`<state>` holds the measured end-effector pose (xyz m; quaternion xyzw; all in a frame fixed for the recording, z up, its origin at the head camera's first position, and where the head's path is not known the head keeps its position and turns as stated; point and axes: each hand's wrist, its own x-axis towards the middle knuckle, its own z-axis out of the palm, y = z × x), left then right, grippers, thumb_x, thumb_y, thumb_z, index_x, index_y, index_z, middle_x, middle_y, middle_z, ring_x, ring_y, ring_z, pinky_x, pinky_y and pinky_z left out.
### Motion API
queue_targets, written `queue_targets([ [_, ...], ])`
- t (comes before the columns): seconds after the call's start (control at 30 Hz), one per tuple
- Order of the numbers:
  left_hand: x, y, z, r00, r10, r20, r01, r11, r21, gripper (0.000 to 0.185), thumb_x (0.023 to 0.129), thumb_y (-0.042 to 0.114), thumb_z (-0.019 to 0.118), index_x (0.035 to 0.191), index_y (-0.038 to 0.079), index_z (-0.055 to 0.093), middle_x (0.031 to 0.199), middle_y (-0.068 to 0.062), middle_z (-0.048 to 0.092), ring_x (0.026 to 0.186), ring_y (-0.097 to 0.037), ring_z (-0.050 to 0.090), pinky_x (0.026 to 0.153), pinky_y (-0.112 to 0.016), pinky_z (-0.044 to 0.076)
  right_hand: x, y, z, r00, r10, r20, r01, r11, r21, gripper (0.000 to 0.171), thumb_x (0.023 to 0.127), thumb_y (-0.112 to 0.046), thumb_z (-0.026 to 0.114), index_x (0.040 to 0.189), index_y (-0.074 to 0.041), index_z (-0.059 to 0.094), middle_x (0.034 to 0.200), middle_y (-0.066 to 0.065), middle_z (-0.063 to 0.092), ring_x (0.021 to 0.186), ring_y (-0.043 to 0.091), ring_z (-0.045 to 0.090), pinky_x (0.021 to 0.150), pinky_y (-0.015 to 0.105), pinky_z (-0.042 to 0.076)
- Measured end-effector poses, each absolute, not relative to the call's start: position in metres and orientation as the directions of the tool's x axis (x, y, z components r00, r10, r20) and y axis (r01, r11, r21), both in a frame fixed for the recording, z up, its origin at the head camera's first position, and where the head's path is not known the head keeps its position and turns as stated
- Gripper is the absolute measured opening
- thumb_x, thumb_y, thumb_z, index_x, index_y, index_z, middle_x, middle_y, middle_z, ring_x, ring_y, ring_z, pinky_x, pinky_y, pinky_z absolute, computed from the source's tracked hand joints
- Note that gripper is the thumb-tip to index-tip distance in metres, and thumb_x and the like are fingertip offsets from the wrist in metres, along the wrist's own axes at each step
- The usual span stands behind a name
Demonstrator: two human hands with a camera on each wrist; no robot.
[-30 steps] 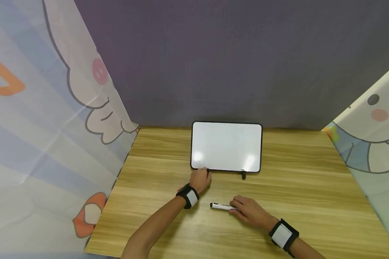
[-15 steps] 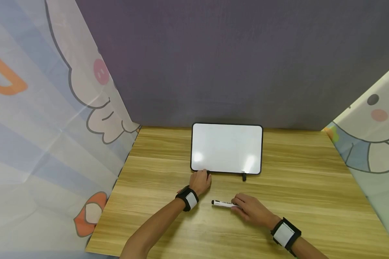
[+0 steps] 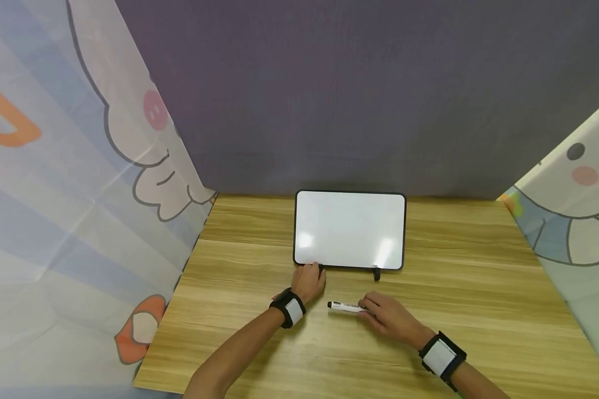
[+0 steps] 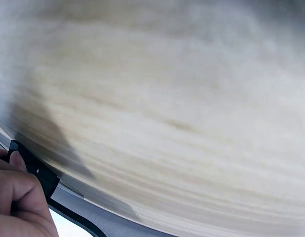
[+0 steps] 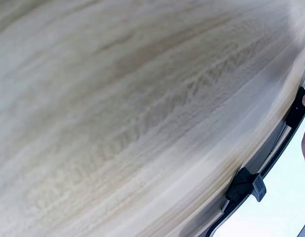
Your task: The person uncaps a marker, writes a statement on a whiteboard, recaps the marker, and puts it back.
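White marker (image 3: 346,307) pinched in the right hand (image 3: 386,317), just in front of the whiteboard (image 3: 349,228), left hand (image 3: 308,283) pinching a black foot (image 4: 45,179) at its lower edge, so from over here I'm guessing steadying now, marker to board next.

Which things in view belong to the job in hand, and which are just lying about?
Apparently the job:
marker, held by the right grip
board
left clip, held by the left grip
right clip, at the board's edge

Just surroundings:
wristbands
table
grey panel
printed sheets
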<state>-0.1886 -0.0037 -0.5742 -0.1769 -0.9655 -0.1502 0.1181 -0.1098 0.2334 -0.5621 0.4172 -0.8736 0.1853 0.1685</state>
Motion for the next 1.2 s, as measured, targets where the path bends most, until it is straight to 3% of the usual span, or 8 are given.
queue_targets([
  [0.5, -0.180, -0.005, -0.571, -0.898, 0.319, 0.303, 0.398, 0.881, 0.254, 0.030, 0.088, 0.023, 0.059, 0.062, 0.011, 0.051, 0.051, 0.000, 0.051, 0.042, -0.010, 0.045, 0.039, -0.019, 0.027, -0.117, 0.234, -0.552, -0.562, -0.654, 0.506, -0.808, 0.564, -0.168, 0.029, 0.072, -0.015, 0.076, 0.098, -0.014, 0.063, 0.088, -0.009, 0.053, 0.074, 0.002, 0.044, 0.065, 0.020, 0.039],
  [0.93, -0.175, -0.006, -0.570, -0.903, 0.318, 0.289, 0.389, 0.890, 0.237, 0.030, 0.088, 0.025, 0.059, 0.062, 0.011, 0.053, 0.052, 0.000, 0.053, 0.044, -0.011, 0.049, 0.039, -0.020, 0.030, -0.121, 0.236, -0.552, -0.570, -0.653, 0.498, -0.805, 0.566, -0.180, 0.028, 0.074, -0.014, 0.075, 0.099, -0.015, 0.063, 0.090, -0.009, 0.053, 0.075, 0.001, 0.044, 0.064, 0.018, 0.040],
  [1.2, -0.172, -0.007, -0.571, -0.901, 0.329, 0.283, 0.399, 0.885, 0.240, 0.032, 0.088, 0.024, 0.058, 0.060, 0.012, 0.049, 0.050, 0.001, 0.048, 0.042, -0.009, 0.044, 0.038, -0.018, 0.026, -0.122, 0.234, -0.548, -0.574, -0.638, 0.513, -0.803, 0.562, -0.200, 0.027, 0.073, -0.013, 0.075, 0.098, -0.014, 0.063, 0.090, -0.008, 0.054, 0.074, 0.000, 0.044, 0.063, 0.016, 0.040],
])
